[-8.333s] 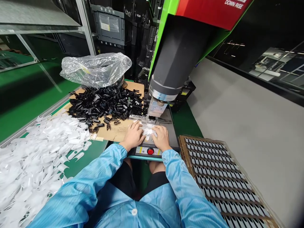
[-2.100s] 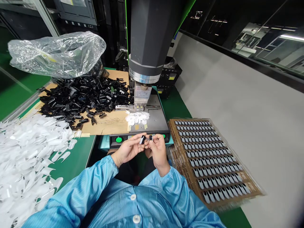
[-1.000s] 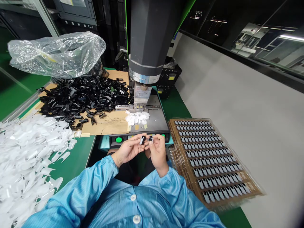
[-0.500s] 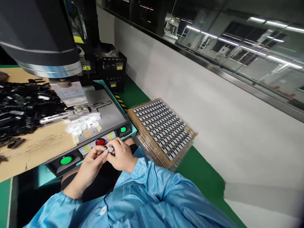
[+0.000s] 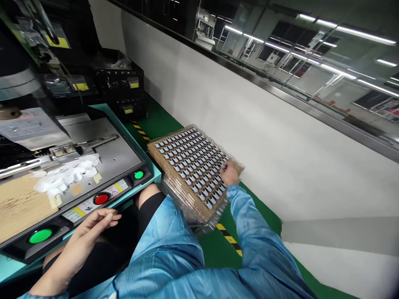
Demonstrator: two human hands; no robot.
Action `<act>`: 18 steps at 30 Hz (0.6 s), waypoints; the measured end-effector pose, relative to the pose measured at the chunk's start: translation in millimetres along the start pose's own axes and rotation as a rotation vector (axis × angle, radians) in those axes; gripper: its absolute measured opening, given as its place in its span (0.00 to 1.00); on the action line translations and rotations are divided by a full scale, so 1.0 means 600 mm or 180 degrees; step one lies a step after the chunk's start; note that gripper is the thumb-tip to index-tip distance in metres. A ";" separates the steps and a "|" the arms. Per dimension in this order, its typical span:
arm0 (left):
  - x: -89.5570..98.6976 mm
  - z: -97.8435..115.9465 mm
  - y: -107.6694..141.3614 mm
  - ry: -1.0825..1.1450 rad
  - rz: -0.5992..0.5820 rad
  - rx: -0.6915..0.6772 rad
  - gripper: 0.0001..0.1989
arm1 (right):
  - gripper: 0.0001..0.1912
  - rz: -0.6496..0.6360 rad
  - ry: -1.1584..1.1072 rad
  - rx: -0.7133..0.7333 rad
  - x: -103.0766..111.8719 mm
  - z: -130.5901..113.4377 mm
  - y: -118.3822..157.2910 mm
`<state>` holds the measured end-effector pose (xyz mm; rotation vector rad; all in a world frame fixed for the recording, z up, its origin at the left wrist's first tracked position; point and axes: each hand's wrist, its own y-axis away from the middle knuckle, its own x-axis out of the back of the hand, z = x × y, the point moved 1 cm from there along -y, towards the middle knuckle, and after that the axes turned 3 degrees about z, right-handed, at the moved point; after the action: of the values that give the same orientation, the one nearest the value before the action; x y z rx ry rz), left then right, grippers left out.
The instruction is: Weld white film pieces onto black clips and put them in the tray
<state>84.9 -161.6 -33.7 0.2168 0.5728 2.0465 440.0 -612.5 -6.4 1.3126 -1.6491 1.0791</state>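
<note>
My right hand reaches over the right side of a clear plastic tray lined with brown. Its fingers are closed at a small grey-and-black part there, mostly covered by the fingertips. Rows of similar light-grey parts with dark ends fill the tray. My left hand hovers in front of the machine's control panel, over my lap. Its thumb and fingers are pinched together; whatever they hold, if anything, does not show.
A red button and green buttons line the panel's front. White crumpled material lies on the metal machine plate. Black crates stand behind. A white wall runs beyond the tray.
My hands were together at a small grey part before the panel. My right hand has moved right to the tray; my left stayed near the panel. The view has turned right.
</note>
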 end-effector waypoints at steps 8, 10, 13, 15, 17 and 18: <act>0.016 -0.078 -0.003 0.0084 0.0244 0.0443 0.33 | 0.15 -0.0010 0.0723 -0.0295 -0.002 0.126 -0.112; 0.023 -0.098 0.000 0.0105 0.0281 0.0578 0.33 | 0.15 -0.0046 0.0787 -0.0249 -0.013 0.131 -0.123; 0.033 -0.124 0.003 0.0117 0.0340 0.0707 0.33 | 0.14 -0.0114 0.0848 -0.0204 -0.025 0.136 -0.135; 0.037 -0.138 0.005 0.0082 0.0374 0.0760 0.34 | 0.14 -0.0125 0.0848 -0.0186 -0.030 0.140 -0.141; 0.040 -0.149 0.007 0.0044 0.0378 0.0766 0.33 | 0.14 -0.0137 0.0814 -0.0192 -0.032 0.144 -0.145; 0.041 -0.153 0.008 0.0025 0.0370 0.0764 0.33 | 0.14 -0.0152 0.0794 -0.0206 -0.032 0.146 -0.147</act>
<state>33.9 -171.1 -113.6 0.3916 0.8284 2.0883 525.4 -697.6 -41.8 1.1211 -1.4486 1.1033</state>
